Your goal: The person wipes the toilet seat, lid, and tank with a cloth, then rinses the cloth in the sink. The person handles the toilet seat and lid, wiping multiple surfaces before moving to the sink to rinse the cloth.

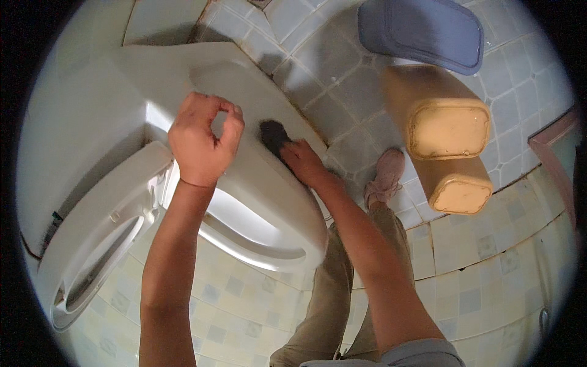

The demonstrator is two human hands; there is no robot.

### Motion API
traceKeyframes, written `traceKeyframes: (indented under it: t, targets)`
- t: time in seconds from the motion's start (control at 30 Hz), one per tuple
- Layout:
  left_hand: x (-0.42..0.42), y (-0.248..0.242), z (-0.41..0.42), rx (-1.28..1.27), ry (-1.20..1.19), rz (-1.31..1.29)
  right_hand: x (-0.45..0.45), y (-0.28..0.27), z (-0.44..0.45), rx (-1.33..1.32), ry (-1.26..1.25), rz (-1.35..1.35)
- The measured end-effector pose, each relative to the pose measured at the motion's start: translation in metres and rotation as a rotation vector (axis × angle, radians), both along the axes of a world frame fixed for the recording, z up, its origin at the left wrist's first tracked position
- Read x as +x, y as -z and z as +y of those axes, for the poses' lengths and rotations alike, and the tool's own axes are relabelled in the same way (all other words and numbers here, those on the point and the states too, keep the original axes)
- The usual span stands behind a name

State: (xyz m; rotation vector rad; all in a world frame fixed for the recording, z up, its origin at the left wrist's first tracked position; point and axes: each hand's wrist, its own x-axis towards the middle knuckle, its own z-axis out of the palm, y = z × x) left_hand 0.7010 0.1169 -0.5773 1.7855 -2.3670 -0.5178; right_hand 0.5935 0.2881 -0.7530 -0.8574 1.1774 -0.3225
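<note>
A white toilet bowl stands before me, its seat and lid raised at the left. My right hand grips a dark object, perhaps a brush or scrubbing pad, against the bowl's outer side. Above the toilet, over its rear part, my left hand hovers with its fingers curled and thumb bent towards them. A gap shows between thumb and fingers, and I see nothing held in it.
On the tiled floor to the right are two tan plastic containers and a blue plastic one. My pink shoe is beside them. A pinkish edge shows at the far right.
</note>
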Motion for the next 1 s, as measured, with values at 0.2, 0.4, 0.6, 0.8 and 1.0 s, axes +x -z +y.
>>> traceKeyframes:
  t: [0.2,0.4,0.6,0.8,1.0]
  targets:
    - [-0.003,-0.002,-0.007,0.037,0.029,0.065,-0.042,0.016,0.054,0.002,-0.113,-0.008]
    - [0.005,0.005,0.000,0.061,0.026,0.092,-0.002,0.115,0.063,0.087,-0.074,0.511]
    - [-0.003,-0.004,-0.002,0.057,0.102,-0.009,-0.026,0.096,0.073,0.151,-0.132,0.247]
    - [-0.003,-0.003,0.000,0.064,-0.002,0.007,-0.059,0.011,0.053,0.039,-0.079,-0.151]
    - [0.005,0.004,0.002,-0.016,-0.013,0.003,0.021,0.030,-0.054,-0.072,0.010,-0.205]
